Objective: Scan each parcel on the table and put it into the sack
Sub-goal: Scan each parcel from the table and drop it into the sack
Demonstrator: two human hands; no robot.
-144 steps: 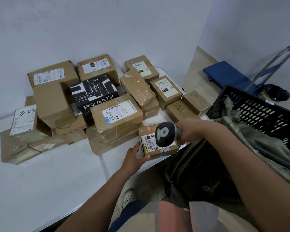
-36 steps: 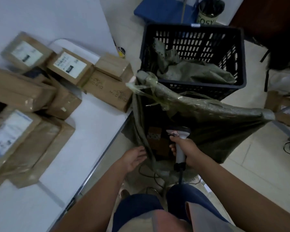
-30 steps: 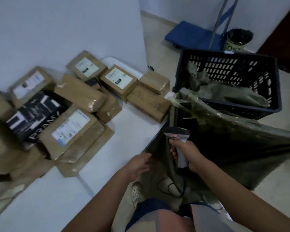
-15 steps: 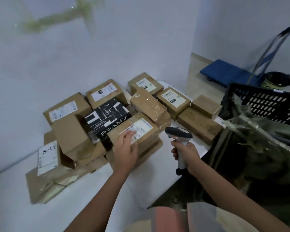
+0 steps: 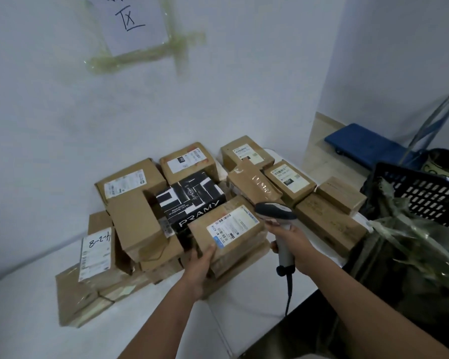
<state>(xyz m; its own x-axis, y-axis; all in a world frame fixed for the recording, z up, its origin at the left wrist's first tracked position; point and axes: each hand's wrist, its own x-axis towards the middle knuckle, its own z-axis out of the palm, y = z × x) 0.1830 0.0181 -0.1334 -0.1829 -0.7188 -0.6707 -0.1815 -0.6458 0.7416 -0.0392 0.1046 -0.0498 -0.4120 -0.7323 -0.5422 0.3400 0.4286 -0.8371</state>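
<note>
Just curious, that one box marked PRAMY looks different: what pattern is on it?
The PRAMY box is black with bold white geometric blocks and white lettering, seen in the head view.

Parcels (image 5: 226, 229) piled on table (image 5: 36, 320); sack (image 5: 412, 268) seemingly right.

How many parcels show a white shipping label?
6: held parcel, left parcel marked 4-2-8, three wall-side parcels, right parcel. Others may hide theirs.

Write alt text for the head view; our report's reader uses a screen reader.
A person's left hand grips a labelled brown parcel on a heap of parcels on a white table, while the right hand holds a barcode scanner beside it. An open sack waits at right.
</note>
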